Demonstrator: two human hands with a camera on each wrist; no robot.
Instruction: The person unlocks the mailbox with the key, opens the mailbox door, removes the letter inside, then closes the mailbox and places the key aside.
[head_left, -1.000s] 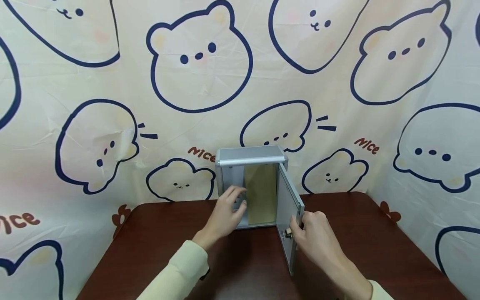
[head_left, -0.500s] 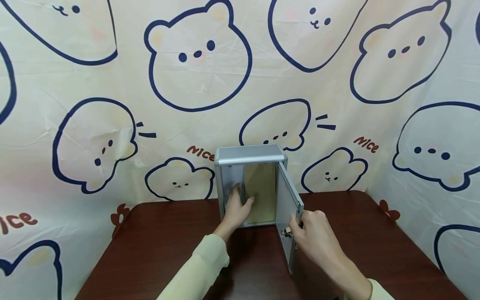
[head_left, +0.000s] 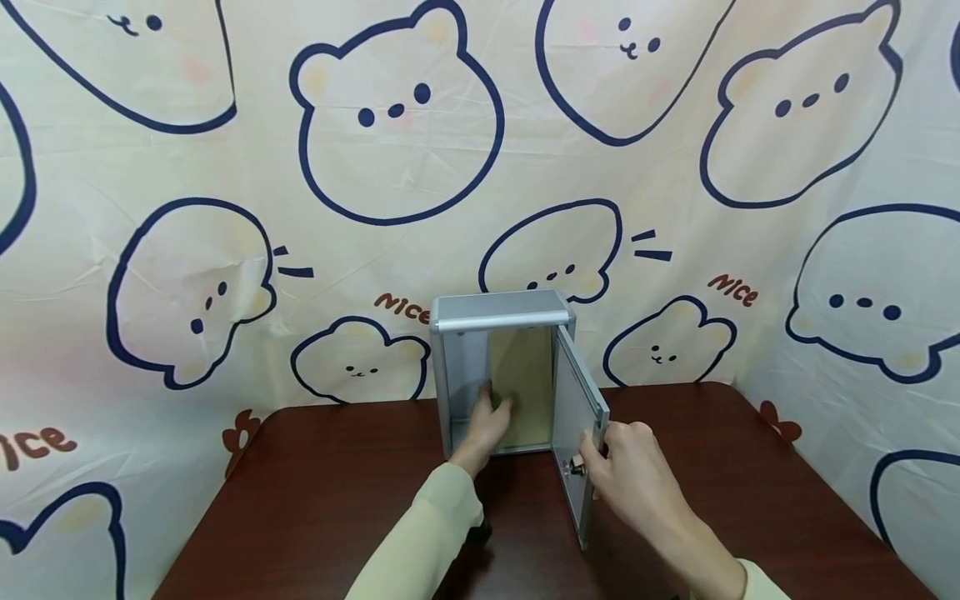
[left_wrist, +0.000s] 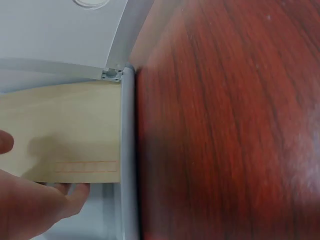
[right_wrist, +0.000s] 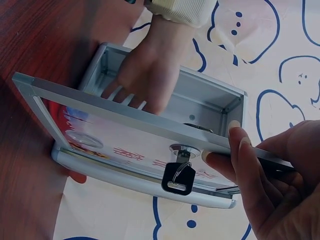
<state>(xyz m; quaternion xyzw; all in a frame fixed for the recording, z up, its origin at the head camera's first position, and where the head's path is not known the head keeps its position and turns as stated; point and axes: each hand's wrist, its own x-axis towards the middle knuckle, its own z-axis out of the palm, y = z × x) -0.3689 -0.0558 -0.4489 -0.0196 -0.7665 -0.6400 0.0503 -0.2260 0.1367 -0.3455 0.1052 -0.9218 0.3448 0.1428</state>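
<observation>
A silver metal letter box point(head_left: 502, 310) stands on the table with its door point(head_left: 577, 425) swung out. Inside leans a tan envelope point(head_left: 528, 387) with a row of small red boxes printed on it. My left hand point(head_left: 483, 433) reaches into the box. In the left wrist view, the fingers point(left_wrist: 77, 197) are at the envelope's edge, partly hidden behind it, while the thumb point(left_wrist: 5, 142) stands apart in front. My right hand point(head_left: 637, 475) grips the door's free edge between thumb and fingers. A black-headed key point(right_wrist: 178, 177) sits in the door's lock point(right_wrist: 184, 151).
The dark red-brown wooden table point(head_left: 337, 500) extends on both sides of the box. Behind it hangs a cream cloth point(head_left: 397, 167) with blue-outlined bear drawings. The open door juts toward me, between my two arms.
My left hand has moved from the box's opening into it, then lower and rightward to the envelope's edge. My right hand keeps its hold on the door, which stays put.
</observation>
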